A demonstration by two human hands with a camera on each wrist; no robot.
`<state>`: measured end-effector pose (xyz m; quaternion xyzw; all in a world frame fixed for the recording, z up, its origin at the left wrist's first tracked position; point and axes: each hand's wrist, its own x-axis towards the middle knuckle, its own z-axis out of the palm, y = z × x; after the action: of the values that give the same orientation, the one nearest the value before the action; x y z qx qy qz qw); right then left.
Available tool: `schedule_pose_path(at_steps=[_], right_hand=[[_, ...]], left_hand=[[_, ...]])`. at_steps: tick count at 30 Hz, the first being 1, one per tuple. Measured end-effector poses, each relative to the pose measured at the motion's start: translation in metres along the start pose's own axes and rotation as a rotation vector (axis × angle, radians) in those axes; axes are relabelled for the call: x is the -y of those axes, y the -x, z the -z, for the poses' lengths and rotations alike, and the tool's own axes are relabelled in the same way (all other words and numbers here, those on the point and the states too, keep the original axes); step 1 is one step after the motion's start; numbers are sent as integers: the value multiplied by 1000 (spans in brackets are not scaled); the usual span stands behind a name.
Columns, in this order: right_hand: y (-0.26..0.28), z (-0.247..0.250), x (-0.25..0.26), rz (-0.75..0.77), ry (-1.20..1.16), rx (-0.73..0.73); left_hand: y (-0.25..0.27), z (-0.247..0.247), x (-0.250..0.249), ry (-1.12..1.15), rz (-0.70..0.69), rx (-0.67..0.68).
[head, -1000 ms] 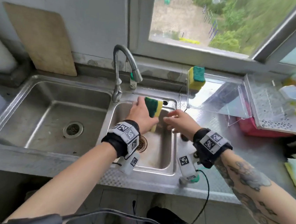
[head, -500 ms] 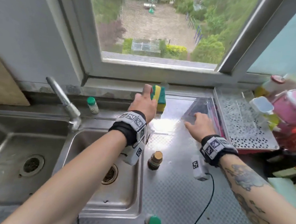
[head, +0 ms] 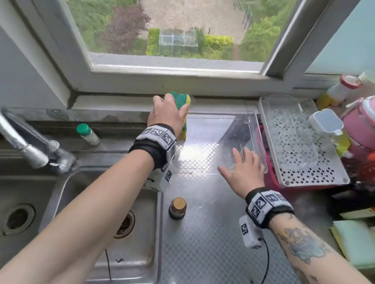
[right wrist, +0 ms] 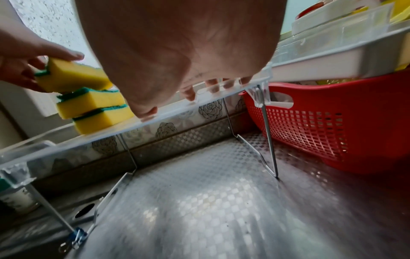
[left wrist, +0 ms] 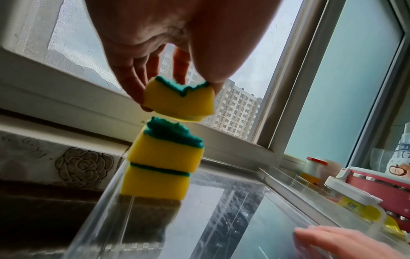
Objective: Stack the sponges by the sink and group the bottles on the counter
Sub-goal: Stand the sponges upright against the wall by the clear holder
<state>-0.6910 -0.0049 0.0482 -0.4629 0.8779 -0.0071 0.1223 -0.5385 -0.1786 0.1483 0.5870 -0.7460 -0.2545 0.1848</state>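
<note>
Yellow green-topped sponge (left wrist: pixel 179 103), pinched by left hand (head: pixel 167 114), just above two stacked sponges (left wrist: pixel 162 163).

Your forearms are bare, and each wrist wears a black band (head: pixel 152 151) ringed with white blocks printed with black square codes. A white camera box (head: pixel 250 235) with its own code hangs under each wrist, trailing a thin black cable (head: pixel 260 276). Tattoos (head: pixel 303 245) run along your right forearm.
</note>
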Motion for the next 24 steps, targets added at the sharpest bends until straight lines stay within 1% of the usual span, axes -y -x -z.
schedule_pose_path(at_steps=[5,8,11,13,15,19,21,24], right_hand=[[2,-5,0,6,30,-36],[3,-6,1,10,29,-55],[4,-6,1,8,32,-50],[5,-7,1,12,37,-56],[5,-7,1,15,41,-63],[5,-7,1,24,37,-59],[5,-7,0,27,36,-57],[6,-8,0,32,42,-68]], left_hand=[[6,-16,8,-74,11,78],[8,-16,10,-66,-26,41],[7,-13,10,13,-83,-53],[7,-12,11,62,-95,-104],[9,-15,13,49,-76,-94],[14,-27,19,-17,1,2],[16,-30,21,-15,-4,-4],[16,-30,21,-45,-30,-60]])
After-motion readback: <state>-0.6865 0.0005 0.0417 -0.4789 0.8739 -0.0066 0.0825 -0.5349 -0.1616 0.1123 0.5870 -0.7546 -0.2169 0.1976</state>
